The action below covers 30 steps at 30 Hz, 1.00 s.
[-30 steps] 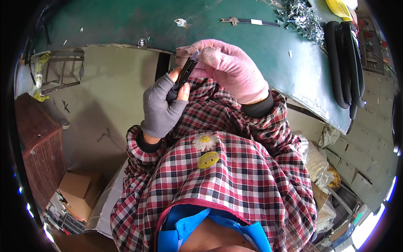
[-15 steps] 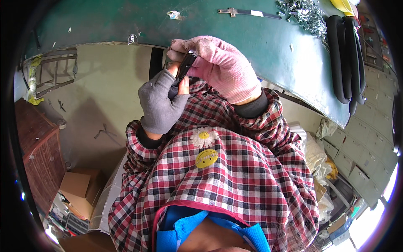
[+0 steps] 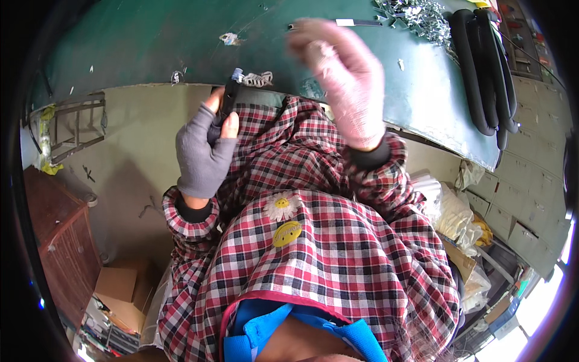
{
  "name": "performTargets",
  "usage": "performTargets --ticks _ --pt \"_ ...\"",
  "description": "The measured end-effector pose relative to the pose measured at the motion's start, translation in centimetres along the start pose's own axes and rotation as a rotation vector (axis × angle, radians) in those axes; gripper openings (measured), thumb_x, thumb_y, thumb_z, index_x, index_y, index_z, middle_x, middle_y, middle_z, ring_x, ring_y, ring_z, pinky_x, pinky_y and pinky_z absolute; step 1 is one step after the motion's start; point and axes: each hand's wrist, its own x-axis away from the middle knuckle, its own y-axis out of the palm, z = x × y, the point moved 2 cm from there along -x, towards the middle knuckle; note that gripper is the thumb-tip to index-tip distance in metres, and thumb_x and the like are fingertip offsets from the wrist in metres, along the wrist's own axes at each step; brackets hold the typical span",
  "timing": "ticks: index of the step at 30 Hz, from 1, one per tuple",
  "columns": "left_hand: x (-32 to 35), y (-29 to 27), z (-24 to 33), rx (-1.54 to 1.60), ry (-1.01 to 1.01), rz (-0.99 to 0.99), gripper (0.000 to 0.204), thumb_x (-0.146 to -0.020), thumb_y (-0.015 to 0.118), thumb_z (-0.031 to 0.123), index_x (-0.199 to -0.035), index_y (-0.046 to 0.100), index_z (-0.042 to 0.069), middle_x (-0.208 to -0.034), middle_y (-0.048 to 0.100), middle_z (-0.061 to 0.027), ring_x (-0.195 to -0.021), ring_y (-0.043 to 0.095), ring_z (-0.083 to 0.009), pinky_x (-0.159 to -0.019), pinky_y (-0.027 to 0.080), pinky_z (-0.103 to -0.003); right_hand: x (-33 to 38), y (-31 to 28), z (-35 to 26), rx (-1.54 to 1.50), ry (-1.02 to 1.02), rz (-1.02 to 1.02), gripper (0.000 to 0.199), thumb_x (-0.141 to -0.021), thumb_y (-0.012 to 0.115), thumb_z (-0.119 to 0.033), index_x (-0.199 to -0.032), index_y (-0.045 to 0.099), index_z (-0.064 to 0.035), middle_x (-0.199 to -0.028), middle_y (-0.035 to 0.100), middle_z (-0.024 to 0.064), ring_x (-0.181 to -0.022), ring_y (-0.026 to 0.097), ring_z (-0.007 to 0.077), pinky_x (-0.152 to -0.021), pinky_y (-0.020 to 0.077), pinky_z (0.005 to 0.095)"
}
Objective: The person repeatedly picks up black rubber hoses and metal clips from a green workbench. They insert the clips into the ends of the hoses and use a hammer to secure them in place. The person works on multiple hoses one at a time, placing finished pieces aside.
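Note:
My left hand [image 3: 205, 148], in a grey glove with bare fingertips, is closed around a dark strip-like piece [image 3: 231, 96] near the front edge of the green table [image 3: 151, 42]. The upper end of that piece shows a small pale-blue or shiny part. Over the table, my pink-gloved right hand [image 3: 350, 84] is raised and smeared by motion; whether its fingers hold anything cannot be made out. Beyond its fingertips lies a thin black strip [image 3: 367, 23] with a white label, its left end partly covered by the hand. Next to the dark piece is a small silvery, striped thing [image 3: 258, 79].
A heap of small metal clips [image 3: 416, 21] lies at the far right of the table, beside thick black foam tubes [image 3: 482, 72]. A scrap of white paper [image 3: 229, 38] rests on the table. At left are a wooden cabinet [image 3: 66, 229] and a cardboard box [image 3: 120, 283].
My hands have parted. The right hand has left the dark piece and moved up and right towards the labelled strip. My left hand has shifted left, still holding the piece.

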Motion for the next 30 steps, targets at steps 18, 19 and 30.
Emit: performTargets --ticks 18,19,30 --pt "-2.9 -1.8 0.2 -0.376 0.037 -0.090 0.039 -0.094 0.063 0.010 -0.132 0.067 0.017 -0.092 0.069 -0.0104 -0.074 0.063 -0.0192 -0.070 0.051 -0.031 -3.7 -3.8 -0.5 1.362 -0.347 -0.507 0.005 -0.077 0.071 -0.010 -0.081 0.069 -0.0070 -0.087 0.066 0.0105 -0.085 0.067 0.0339 -0.078 0.0536 0.0425" --pt "-2.9 -1.8 0.2 -0.378 0.000 -0.108 0.040 -0.093 0.065 0.011 -0.132 0.067 0.019 -0.097 0.071 -0.0108 -0.078 0.067 -0.0225 -0.071 0.053 -0.032 -3.4 -4.0 -0.8 1.373 -0.288 -0.462 0.005 -0.078 0.070 -0.010 -0.081 0.069 -0.0070 -0.087 0.066 0.0106 -0.085 0.067 0.0340 -0.078 0.0535 0.0426" --pt "-2.8 -1.6 0.4 -0.401 0.066 -0.100 0.039 -0.092 0.066 0.013 -0.130 0.069 0.021 -0.096 0.071 -0.0095 -0.076 0.069 -0.0246 -0.070 0.055 -0.034 -4.0 -4.4 -0.4 1.175 -0.290 -0.537 0.011 -0.074 0.072 -0.007 -0.082 0.063 -0.0078 -0.083 0.064 0.0112 -0.081 0.065 0.0335 -0.072 0.0534 0.0417"
